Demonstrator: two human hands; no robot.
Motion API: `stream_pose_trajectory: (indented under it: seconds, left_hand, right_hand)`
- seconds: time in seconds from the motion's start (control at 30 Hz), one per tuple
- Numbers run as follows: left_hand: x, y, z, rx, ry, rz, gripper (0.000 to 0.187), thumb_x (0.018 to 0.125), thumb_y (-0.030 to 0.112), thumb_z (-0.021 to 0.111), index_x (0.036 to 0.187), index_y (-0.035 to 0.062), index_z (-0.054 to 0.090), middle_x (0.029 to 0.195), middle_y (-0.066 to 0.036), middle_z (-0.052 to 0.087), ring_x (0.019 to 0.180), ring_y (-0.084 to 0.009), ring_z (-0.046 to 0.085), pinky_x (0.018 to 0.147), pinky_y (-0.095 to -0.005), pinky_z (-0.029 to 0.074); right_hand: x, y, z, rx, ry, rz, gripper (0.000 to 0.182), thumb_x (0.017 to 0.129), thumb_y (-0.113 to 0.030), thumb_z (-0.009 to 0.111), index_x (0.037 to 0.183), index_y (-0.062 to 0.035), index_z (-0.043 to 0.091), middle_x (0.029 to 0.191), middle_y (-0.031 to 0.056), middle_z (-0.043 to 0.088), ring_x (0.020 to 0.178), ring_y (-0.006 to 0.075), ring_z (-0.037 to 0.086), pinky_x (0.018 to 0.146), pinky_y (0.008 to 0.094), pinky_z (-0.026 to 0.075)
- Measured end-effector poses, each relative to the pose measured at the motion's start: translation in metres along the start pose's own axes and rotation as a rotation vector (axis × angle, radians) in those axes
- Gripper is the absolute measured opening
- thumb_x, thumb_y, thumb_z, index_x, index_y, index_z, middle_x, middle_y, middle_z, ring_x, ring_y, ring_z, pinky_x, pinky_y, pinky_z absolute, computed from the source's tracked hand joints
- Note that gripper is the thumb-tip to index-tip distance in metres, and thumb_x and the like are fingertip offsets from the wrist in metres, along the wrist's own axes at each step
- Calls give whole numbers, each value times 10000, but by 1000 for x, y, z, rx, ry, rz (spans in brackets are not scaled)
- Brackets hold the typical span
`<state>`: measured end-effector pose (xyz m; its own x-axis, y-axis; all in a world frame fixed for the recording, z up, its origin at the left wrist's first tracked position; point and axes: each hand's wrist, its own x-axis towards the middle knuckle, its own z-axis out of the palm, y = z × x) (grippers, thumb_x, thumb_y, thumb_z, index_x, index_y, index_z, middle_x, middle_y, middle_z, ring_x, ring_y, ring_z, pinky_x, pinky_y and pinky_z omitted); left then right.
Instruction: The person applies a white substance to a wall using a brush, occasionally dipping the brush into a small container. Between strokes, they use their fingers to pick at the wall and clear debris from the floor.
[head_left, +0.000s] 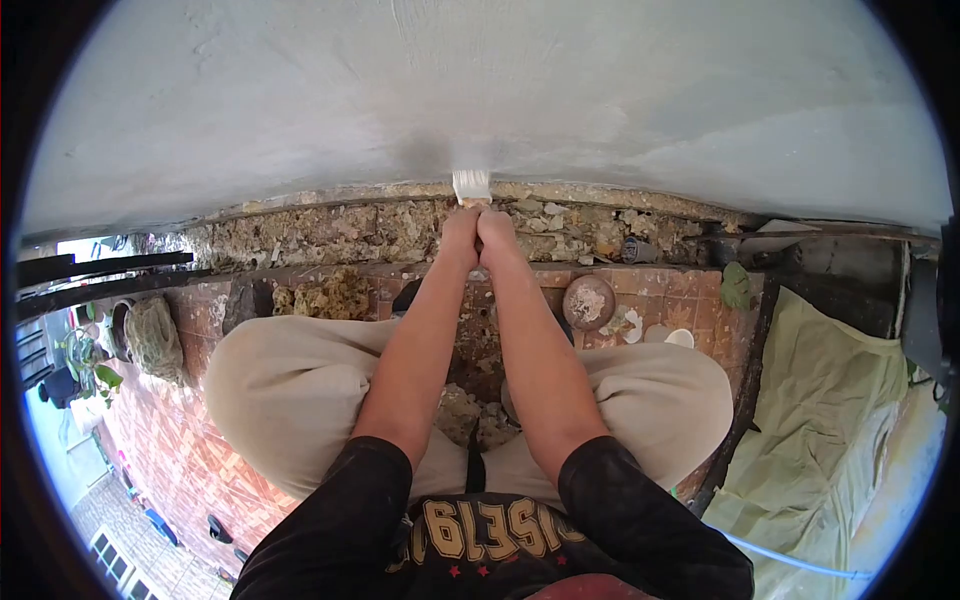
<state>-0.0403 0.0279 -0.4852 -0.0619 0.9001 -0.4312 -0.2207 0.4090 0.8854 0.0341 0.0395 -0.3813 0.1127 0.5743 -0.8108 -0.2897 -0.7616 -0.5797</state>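
A paintbrush [472, 187] with pale, white-coated bristles points away from me, its tip against the lower part of the grey-white wall [480, 90]. My left hand [460, 234] and my right hand [496, 236] are pressed together just below the bristles, both closed round the handle. The fingers cover most of that handle. Under the wall's bottom edge, near both hands, runs a rough strip of broken masonry [390, 230]. Both arms stretch forward between my bent knees.
On the tiled ledge to the right stand a round paint-crusted container [589, 303] and a white cup [680, 338]. A pale green cloth [810, 400] hangs farther right. Dark bars [110, 270] and a bundle of netting [154, 340] are at left, above a lower tiled floor.
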Motion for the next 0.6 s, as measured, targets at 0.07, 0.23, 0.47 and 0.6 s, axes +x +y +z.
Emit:
stream_pose_trajectory:
  seconds: [0.07, 0.23, 0.47, 0.6]
  left_hand:
    - [-33, 69, 28, -366, 304, -635, 183, 793, 158, 588, 945, 58, 599, 839, -145, 646, 760, -322, 619, 659, -403, 465]
    - [-35, 80, 22, 645, 135, 265, 162, 853, 134, 498, 930, 49, 612, 851, -198, 631, 758, -326, 612, 654, -397, 457]
    - [-93, 164, 55, -28, 379, -10, 306, 849, 242, 557, 752, -41, 621, 687, -160, 617, 605, -216, 561, 584, -370, 413]
    - [-120, 209, 66, -71, 406, 220, 373, 815, 258, 595, 650, -76, 571, 593, -107, 568, 553, -162, 492, 547, -360, 387]
  right_hand:
    - [-8, -2, -1, 24, -5, 45, 368, 914, -226, 440, 968, 119, 556, 940, 220, 589, 851, 306, 597, 704, 418, 471]
    - [-47, -34, 7, 75, -44, -170, 336, 899, -208, 469, 920, 112, 569, 860, 191, 585, 786, 272, 589, 690, 407, 468]
    - [-73, -46, 8, -438, 94, -545, 398, 884, -259, 441, 878, 109, 592, 872, 297, 603, 866, 426, 580, 742, 475, 436]
    - [-125, -78, 14, -542, 57, -630, 396, 888, -254, 421, 859, 92, 611, 875, 296, 610, 872, 441, 577, 768, 472, 435]
